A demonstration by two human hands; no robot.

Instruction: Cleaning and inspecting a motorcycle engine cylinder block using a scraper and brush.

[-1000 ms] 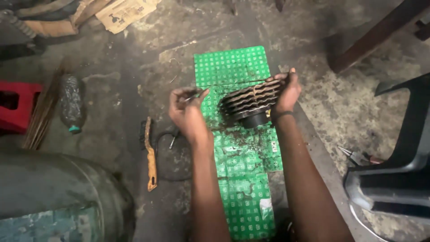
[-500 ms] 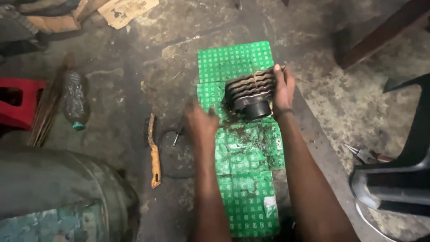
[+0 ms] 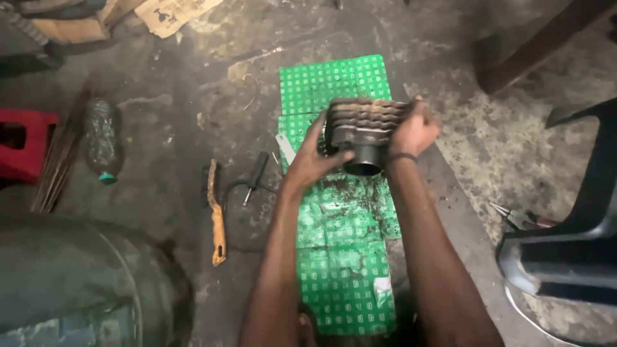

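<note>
Left hand (image 3: 313, 160) and right hand (image 3: 411, 132) clamp a finned engine cylinder (image 3: 363, 132) from opposite sides, lifted above the green mat (image 3: 340, 257) (grime-speckled). Steady two-sided grip seems wise; its weight could tip it.

My hands hold the finned cylinder (image 3: 365, 132) above the mat (image 3: 334, 80); screwdriver (image 3: 256, 175) and bottle (image 3: 101, 138) lie left, pliers (image 3: 514, 217) right
</note>
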